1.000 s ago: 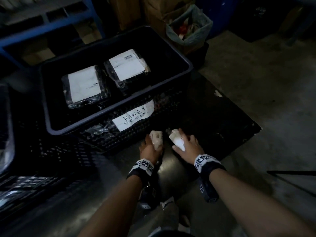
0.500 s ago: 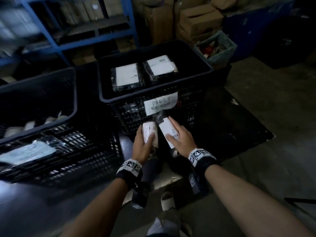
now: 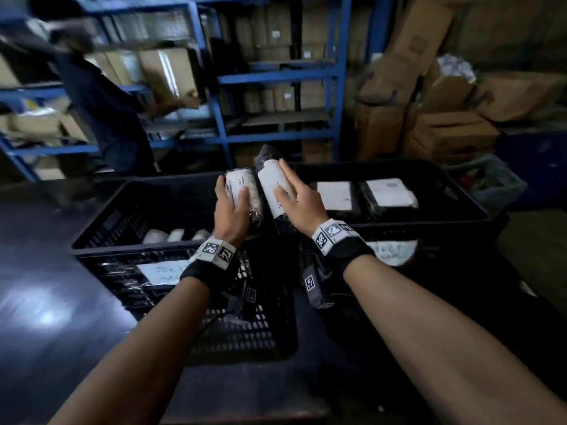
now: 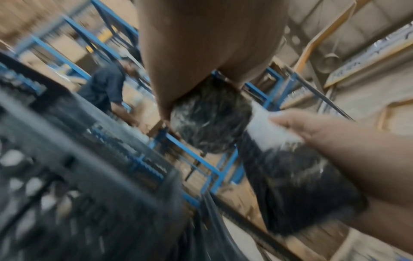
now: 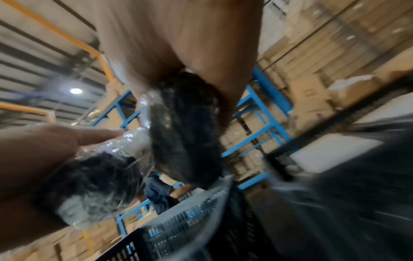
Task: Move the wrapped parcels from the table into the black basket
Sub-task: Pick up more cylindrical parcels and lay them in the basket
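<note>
My left hand (image 3: 232,193) grips a small black wrapped parcel (image 3: 245,179) with a white label, held above the gap between two black baskets. My right hand (image 3: 288,182) holds a longer black parcel (image 3: 270,179) with a white label, tilted, right beside the first one. The left basket (image 3: 132,250) holds several small white parcels. In the right basket (image 3: 429,223) lie two flat labelled parcels (image 3: 334,196). The left wrist view shows the small parcel (image 4: 210,116) under my palm, and the right wrist view the long parcel (image 5: 183,132).
Another person (image 3: 101,111) in a dark shirt handles a cardboard box at the blue shelves (image 3: 276,78) behind the baskets. Cardboard boxes (image 3: 445,133) are stacked at the back right beside a green bin (image 3: 491,182). A dark shiny tabletop (image 3: 46,286) lies at the left.
Both hands have risen with their parcels from low in front of the right basket to above the basket rims. The head view has tilted up, showing shelves and a person.
</note>
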